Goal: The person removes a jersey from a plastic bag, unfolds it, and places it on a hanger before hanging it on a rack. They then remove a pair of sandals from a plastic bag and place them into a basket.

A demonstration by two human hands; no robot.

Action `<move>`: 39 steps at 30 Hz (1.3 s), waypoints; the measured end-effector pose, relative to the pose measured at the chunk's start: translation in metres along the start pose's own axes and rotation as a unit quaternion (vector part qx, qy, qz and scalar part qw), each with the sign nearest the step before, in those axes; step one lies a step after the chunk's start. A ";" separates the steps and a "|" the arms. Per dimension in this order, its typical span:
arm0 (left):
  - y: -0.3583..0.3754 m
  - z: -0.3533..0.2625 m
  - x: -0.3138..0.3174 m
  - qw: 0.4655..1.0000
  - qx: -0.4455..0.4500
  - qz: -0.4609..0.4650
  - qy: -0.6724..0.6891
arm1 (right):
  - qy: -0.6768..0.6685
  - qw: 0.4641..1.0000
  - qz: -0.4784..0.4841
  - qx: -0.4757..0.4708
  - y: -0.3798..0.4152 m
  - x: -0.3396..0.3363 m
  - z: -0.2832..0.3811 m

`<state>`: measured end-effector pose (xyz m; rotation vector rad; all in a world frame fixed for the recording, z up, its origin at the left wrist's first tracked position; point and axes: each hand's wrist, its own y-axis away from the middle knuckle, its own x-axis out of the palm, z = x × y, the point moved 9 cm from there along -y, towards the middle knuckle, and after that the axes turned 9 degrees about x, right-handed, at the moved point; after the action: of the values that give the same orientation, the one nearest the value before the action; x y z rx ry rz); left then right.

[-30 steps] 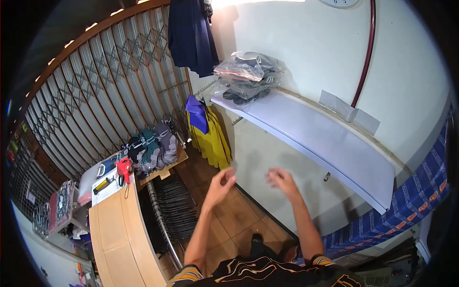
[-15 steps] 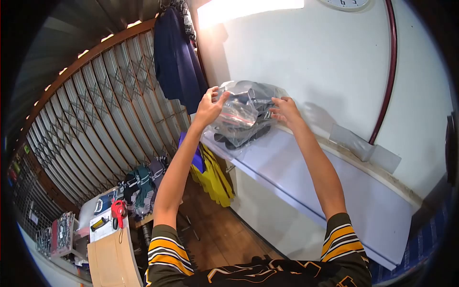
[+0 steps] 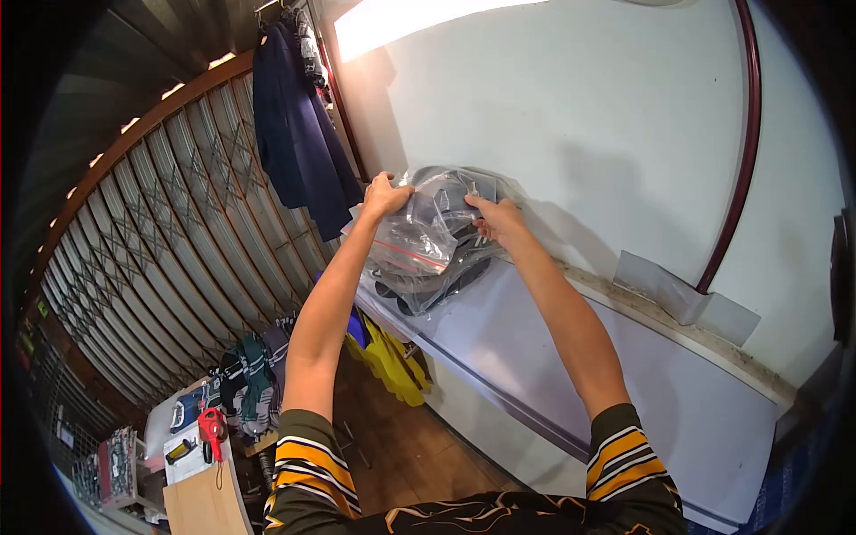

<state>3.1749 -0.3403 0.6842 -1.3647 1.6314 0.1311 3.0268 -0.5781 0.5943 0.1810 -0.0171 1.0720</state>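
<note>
At the far left, a grey metal folding gate [image 3: 152,241] with brown bars curves behind a small rack of packaged goods [image 3: 116,464]. Nearer is a light wooden table [image 3: 201,504]; a red handheld device [image 3: 212,428] lies at its far end, with folded clothes [image 3: 254,383] in dark, green and grey piled just beyond. Above hangs a navy garment [image 3: 299,134].

In the middle, two bare arms in dark sleeves with yellow and white stripes reach forward. The left hand [image 3: 386,198] is curled over the upper left part of the clear plastic bags [image 3: 415,254], its thumb reaching right; I cannot tell how tightly it closes. Below the bags, a yellow garment [image 3: 392,357] hangs beside the shelf.

The bags, holding dark items and showing a red seal line, sit stacked on the left end of the pale shelf [image 3: 624,392], by the white wall [image 3: 535,89]. The right hand [image 3: 499,220] is partly bent at their upper right, one digit extended left; whether it pinches the plastic I cannot tell. A dark red pipe [image 3: 744,160] runs down the wall at far right.
</note>
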 end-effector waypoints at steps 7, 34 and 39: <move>-0.002 0.007 0.010 0.998 -0.039 -0.046 0.004 | 0.057 0.995 -0.054 -0.055 0.005 0.001 0.012; 0.508 -0.040 -0.033 0.840 -0.020 -0.009 0.543 | -0.021 0.992 -0.039 -0.121 0.451 -0.038 -0.127; 0.680 -0.027 -0.024 0.808 -0.116 0.022 0.577 | -0.034 0.998 0.016 -0.059 0.547 -0.043 -0.234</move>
<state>2.6105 -0.0906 0.3954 -1.7196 2.7036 -0.6247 2.5105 -0.3246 0.4351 0.1104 -0.1444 1.0938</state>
